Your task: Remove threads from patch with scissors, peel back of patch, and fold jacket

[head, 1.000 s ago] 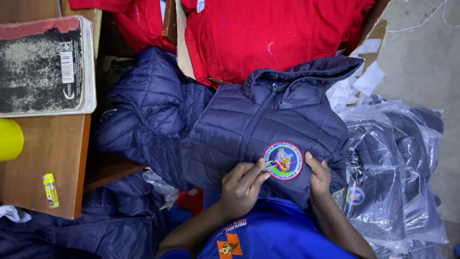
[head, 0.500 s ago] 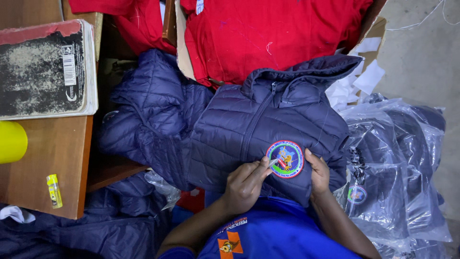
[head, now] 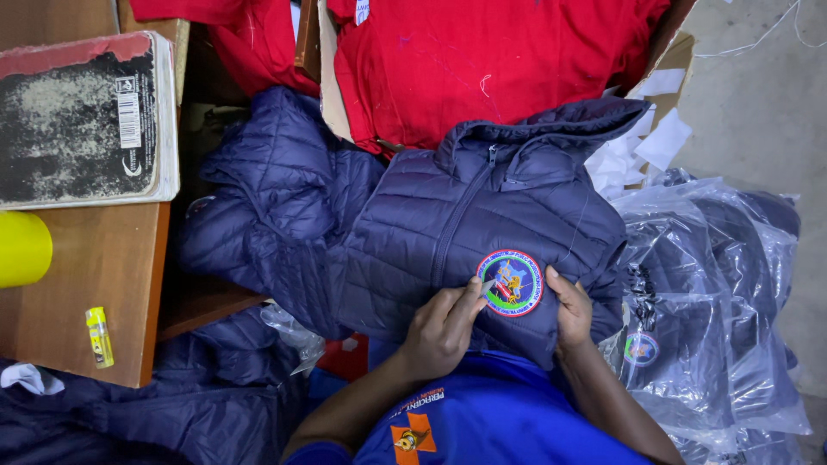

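Note:
A navy quilted jacket [head: 465, 224] lies on my lap, zipped, collar pointing away from me. A round, many-coloured embroidered patch [head: 511, 282] sits on its chest. My left hand [head: 441, 331] rests on the jacket at the patch's left edge, fingertips pinching or pressing that edge. At the patch's right edge my right hand [head: 570, 310] presses with thumb and fingers on the fabric. Both hands grip the jacket around the patch.
Another navy jacket [head: 267, 207] lies to the left, red garments [head: 482, 60] behind. Bagged jackets in clear plastic [head: 715, 301] are piled at the right. A wooden table [head: 95, 284] at left bears a worn book [head: 82, 120], a yellow object [head: 21, 250] and a small yellow tube [head: 99, 337].
The hands shifted only slightly around the patch; the view drifted a little. Nothing was picked up or let go.

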